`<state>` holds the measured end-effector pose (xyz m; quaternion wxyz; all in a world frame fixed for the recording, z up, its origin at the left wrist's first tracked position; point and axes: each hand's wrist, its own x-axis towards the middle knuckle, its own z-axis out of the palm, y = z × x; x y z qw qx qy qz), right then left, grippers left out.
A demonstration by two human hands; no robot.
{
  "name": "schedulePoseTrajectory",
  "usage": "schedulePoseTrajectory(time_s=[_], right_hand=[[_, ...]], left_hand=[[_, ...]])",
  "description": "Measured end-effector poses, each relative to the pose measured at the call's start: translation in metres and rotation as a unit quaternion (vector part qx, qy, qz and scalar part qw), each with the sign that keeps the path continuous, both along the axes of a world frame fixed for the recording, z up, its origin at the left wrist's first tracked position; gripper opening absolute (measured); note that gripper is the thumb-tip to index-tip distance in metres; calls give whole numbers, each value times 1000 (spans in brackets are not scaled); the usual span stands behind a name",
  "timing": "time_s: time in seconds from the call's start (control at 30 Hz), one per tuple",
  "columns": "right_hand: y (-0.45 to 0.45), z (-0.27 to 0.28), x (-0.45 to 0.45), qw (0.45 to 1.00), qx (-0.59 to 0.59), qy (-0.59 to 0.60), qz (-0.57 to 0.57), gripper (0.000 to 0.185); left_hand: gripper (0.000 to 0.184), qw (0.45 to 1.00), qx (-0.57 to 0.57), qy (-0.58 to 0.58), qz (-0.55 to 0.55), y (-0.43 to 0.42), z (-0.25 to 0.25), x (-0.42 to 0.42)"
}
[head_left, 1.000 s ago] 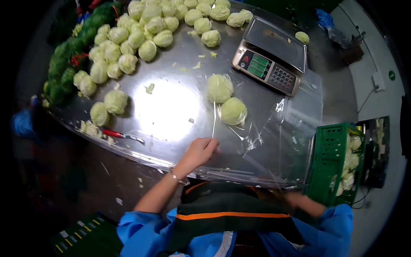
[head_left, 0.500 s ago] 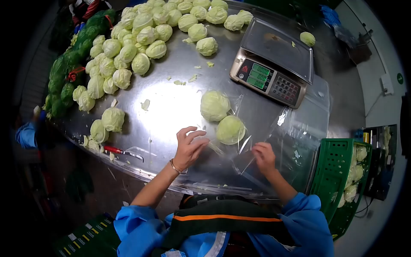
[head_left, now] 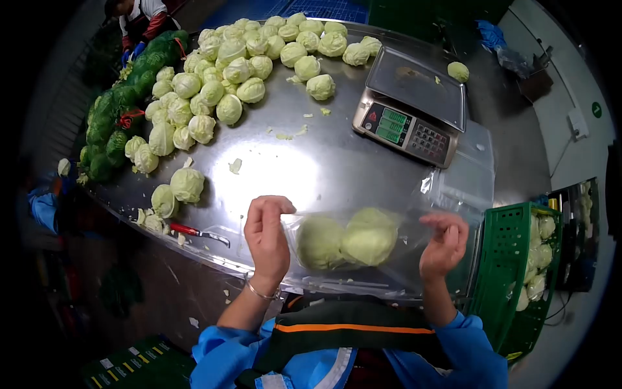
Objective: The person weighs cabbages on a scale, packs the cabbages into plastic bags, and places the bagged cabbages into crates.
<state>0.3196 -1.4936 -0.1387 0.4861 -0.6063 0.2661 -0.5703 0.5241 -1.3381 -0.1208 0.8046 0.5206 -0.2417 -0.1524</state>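
Two pale green cabbages (head_left: 369,237) lie side by side in a clear plastic bag (head_left: 290,228), slightly blurred, between my hands. At the bag's left end, my left hand (head_left: 267,245) has its fingers curled in on the plastic. My right hand (head_left: 446,246) pinches the other end, where the film is hard to see. The bag looks stretched level above the near part of the steel table (head_left: 259,185). A red-handled knife (head_left: 194,232) rests near the table edge, left of my left hand.
Many loose cabbages (head_left: 227,71) are heaped at the far left, beside green net sacks (head_left: 113,117). A scale (head_left: 408,123) stands far right, with clear bags (head_left: 463,178) near it. A green crate (head_left: 502,259) holds cabbages. A person (head_left: 146,29) works at the far left.
The two cabbages have come nearer to me and now lie left and right of each other in the bag. My hands have moved apart and closed on its ends.
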Motion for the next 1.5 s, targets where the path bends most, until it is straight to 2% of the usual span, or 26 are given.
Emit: schedulePoseTrajectory(time_s=[0.07,0.1,0.13,0.17,0.2,0.27,0.33,0.47,0.5,0.53,0.63,0.67,0.77,0.8,0.87,0.93,1.0,1.03,1.07,1.13,1.23,1.27,1.33,1.37,1.47,1.5], right_hand=[[7,-11,-2,994,105,12,-30,19],[13,-10,10,989,132,-55,-32,19],[14,-13,13,985,163,-44,-44,19],[13,-23,19,979,193,-35,-55,19],[15,-35,21,971,227,-23,-69,20],[15,-67,24,968,245,4,-49,19],[19,-95,24,954,298,18,-21,18],[24,-124,-1,954,163,249,-32,25],[25,-141,-13,943,178,282,4,26],[23,-165,-23,930,191,311,40,27],[35,-216,-47,879,207,408,138,28],[43,-216,-51,857,209,440,170,28],[65,-207,-50,808,58,569,143,25],[69,-201,-49,796,75,583,143,24],[67,-192,-44,774,105,609,138,24],[65,-191,-41,784,96,603,115,25],[73,-191,-47,778,103,610,107,24],[71,-188,-45,770,104,619,116,23],[69,-186,-45,765,101,625,124,23],[72,-179,-44,764,107,627,107,22],[68,-180,-42,763,116,630,92,22],[75,-181,-47,758,126,633,92,22],[86,-187,-55,785,110,606,65,19],[80,-189,-51,803,91,587,48,19],[71,-183,-55,828,276,486,41,21],[65,-177,-57,844,293,450,20,27]], left_hand=[[17,998,52,-13,36,9,-7,-3],[15,995,89,-28,44,16,-10,-11],[13,990,117,-50,56,17,-13,-14],[11,957,164,-220,92,23,-35,-9],[10,949,176,-241,98,27,-49,-8],[12,952,234,-173,97,33,-71,-19],[14,927,288,-196,136,42,-102,-24],[29,915,333,-181,139,66,-109,-56],[26,915,379,-99,92,77,-116,-64],[28,901,403,-132,86,86,-128,-72],[30,881,468,-68,28,106,-139,-91],[30,868,494,-58,9,112,-144,-95],[31,844,531,-78,9,121,-155,-98],[31,840,534,-99,18,122,-159,-94],[27,801,599,4,-5,137,-164,-75],[23,840,523,-74,122,140,-124,-70],[12,884,392,-241,78,125,-85,-82],[10,854,343,-386,-66,106,-69,-85],[15,788,271,-514,-204,82,-61,-83],[31,691,265,-599,-306,45,-61,-95],[43,620,357,-659,-231,44,-109,-46],[42,621,364,-647,-250,42,-110,-39],[39,627,382,-621,-275,37,-104,-31],[34,654,375,-588,-292,32,-102,-24],[30,704,378,-525,-292,27,-115,-9],[27,704,388,-518,-293,27,-121,-4]])
